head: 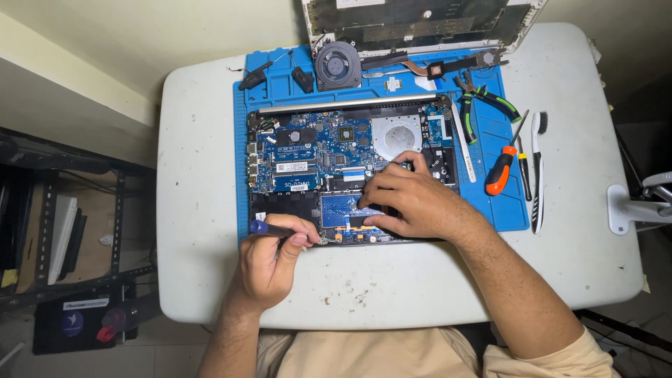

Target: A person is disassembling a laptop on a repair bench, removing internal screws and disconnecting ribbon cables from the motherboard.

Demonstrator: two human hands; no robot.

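Now we see the left hand (269, 262) clenched around a dark blue tool (269, 228), its tip pointing left, at the front left corner of the open laptop (350, 171). Right hand (409, 199) rests flat on the laptop's lower right area, fingers (374, 189) spread and pressing near the blue board (311, 150); it grips nothing we can make out. Laptop sits on a blue mat (500, 210) on the white table (196, 210). Fan (338, 64) lies on the mat behind the laptop. Pliers (483, 101), an orange screwdriver (502, 171) and a brush (537, 171) lie right of it.
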